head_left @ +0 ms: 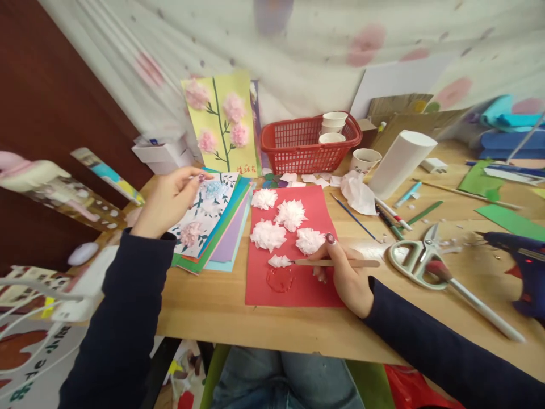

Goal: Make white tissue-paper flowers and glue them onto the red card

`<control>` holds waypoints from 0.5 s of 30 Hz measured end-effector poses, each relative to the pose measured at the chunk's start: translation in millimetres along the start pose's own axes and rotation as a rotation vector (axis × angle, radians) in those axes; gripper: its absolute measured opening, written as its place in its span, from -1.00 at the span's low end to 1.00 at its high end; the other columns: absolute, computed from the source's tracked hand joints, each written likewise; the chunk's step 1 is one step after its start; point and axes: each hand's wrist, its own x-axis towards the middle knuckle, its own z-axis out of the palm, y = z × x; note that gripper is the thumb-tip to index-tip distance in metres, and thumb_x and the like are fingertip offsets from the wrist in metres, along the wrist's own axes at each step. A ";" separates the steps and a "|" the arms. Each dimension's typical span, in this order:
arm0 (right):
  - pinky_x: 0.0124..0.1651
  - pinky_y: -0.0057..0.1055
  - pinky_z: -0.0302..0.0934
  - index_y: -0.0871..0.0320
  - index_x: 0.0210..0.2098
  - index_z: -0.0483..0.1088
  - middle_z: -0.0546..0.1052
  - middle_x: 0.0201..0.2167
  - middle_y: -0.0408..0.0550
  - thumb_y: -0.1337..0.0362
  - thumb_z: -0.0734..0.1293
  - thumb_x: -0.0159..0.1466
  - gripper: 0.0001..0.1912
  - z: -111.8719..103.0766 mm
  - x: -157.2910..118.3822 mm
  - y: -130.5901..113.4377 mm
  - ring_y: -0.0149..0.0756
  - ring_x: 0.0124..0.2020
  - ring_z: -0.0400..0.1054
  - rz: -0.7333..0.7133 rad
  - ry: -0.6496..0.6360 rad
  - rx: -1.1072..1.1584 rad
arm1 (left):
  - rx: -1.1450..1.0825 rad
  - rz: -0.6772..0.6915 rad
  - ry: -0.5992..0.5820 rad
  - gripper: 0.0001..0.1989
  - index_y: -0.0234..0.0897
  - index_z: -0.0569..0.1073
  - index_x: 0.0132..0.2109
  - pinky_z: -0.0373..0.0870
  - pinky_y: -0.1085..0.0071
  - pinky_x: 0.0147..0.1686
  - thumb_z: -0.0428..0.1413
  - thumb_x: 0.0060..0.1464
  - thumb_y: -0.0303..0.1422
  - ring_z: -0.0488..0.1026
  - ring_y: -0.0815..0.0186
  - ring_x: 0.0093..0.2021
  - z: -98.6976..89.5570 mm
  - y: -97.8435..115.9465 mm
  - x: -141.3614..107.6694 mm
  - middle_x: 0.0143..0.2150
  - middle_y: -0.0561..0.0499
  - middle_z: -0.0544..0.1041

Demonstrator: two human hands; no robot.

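Observation:
My right hand [344,272] grips a thin light-brown stick [357,263] above the red paper sheet [259,289]. The stick's dark tip meets a small white tissue-paper tuft [280,261]. Just below the tuft is a shiny ring of what looks like glue [280,280]. Several ruffled white tissue-paper flowers [268,236] sit higher on the sheet. My left hand [174,196] is over the top left of a flower-patterned sheet [200,221], thumb and fingers closed together; whatever they pinch, if anything, is hidden. Coloured papers [232,238] lie fanned under that sheet.
Behind stand a yellow flower picture [223,153] and a red basket [298,150] with paper cups [332,137]. To the right lie scissors [419,258], a white-handled brush [481,304], a blue glue gun [522,267] and an upright white roll [402,162].

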 end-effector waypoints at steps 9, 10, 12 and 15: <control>-0.68 -0.50 0.16 0.18 -0.60 0.43 0.42 -0.77 -0.09 -0.34 0.27 0.16 -0.33 -2.4 6.2 3.7 -0.42 -0.76 0.24 0.094 0.064 0.105 | 0.218 -0.247 0.101 -0.68 -0.31 0.57 -0.19 0.25 0.45 -0.39 0.08 0.08 -0.17 0.44 0.27 -0.36 6.1 -64.6 2.8 -0.48 0.09 0.54; -0.68 -0.50 0.16 0.18 -0.60 0.43 0.41 -0.77 -0.09 -0.34 0.27 0.15 -0.33 -2.5 6.3 4.1 -0.43 -0.76 0.24 0.102 0.063 0.108 | 0.234 -0.245 0.055 -0.69 -0.31 0.59 -0.20 0.26 0.43 -0.38 0.11 0.02 -0.19 0.46 0.26 -0.36 10.3 -69.0 4.2 -0.45 0.06 0.56; -0.68 -0.51 0.15 0.18 -0.61 0.43 0.40 -0.78 -0.10 -0.34 0.28 0.14 -0.33 -2.2 6.5 4.2 -0.43 -0.76 0.23 0.118 0.069 0.110 | 0.268 -0.251 -0.043 -0.73 -0.29 0.60 -0.29 0.29 0.41 -0.35 0.12 -0.04 -0.21 0.49 0.21 -0.32 18.2 -77.6 5.9 -0.40 0.01 0.60; -0.69 -0.52 0.14 0.18 -0.62 0.43 0.39 -0.79 -0.11 -0.33 0.28 0.14 -0.33 -1.4 7.1 3.6 -0.44 -0.77 0.22 0.130 0.081 0.108 | 0.290 -0.273 -0.098 -0.75 -0.25 0.60 -0.38 0.31 0.39 -0.30 0.12 -0.06 -0.19 0.52 0.16 -0.26 27.5 -88.3 4.4 -0.32 -0.04 0.63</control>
